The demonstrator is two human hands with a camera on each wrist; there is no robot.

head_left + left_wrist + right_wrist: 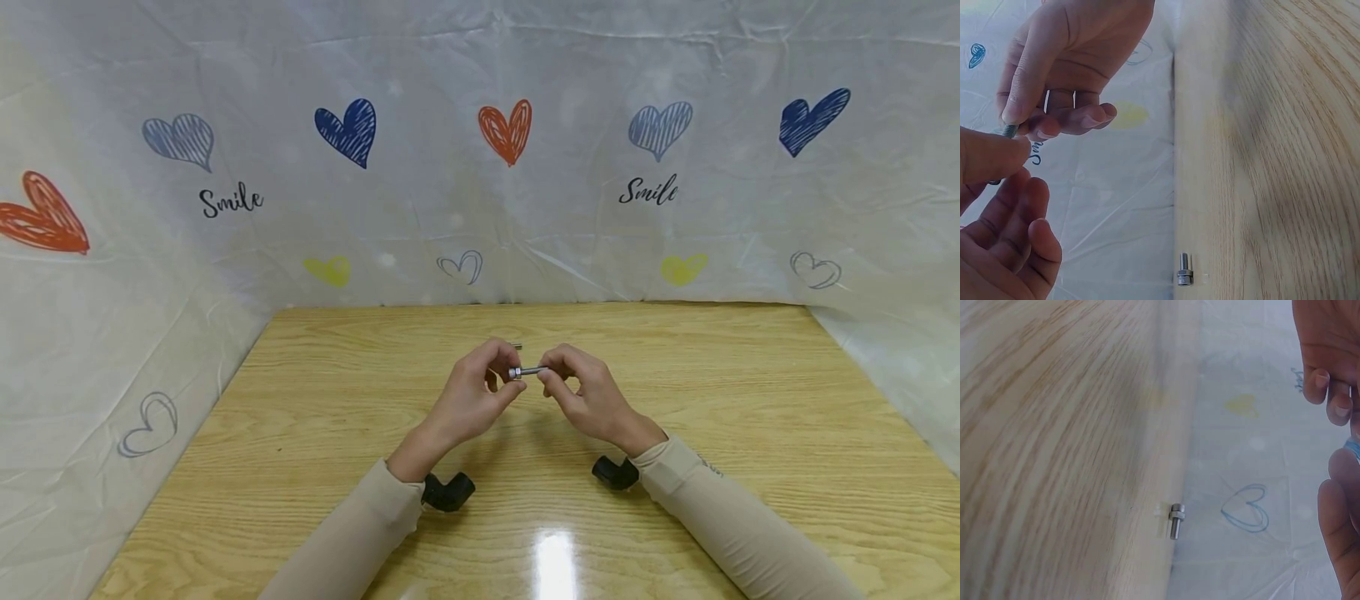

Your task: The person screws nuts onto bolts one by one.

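A metal bolt (pixel 531 371) lies level between the two hands, above the table, its thick end to the left. What looks like a nut sits by its head. My left hand (pixel 472 396) pinches that thick end between thumb and fingers. The thumb and index finger of my right hand (pixel 592 400) pinch the tip of the shank. In the left wrist view, some thread of the held bolt (pixel 1010 130) shows between the fingertips; the rest is mostly covered. A second bolt (pixel 1176 520) with a nut near its head lies on the table beyond the hands.
The wood-grain table (pixel 337 375) reaches back to a white cloth wall (pixel 420 192) printed with hearts and "Smile". Another cloth side (pixel 75 350) rises at the left. Black angled pieces (pixel 450 493) stick out by both wrists.
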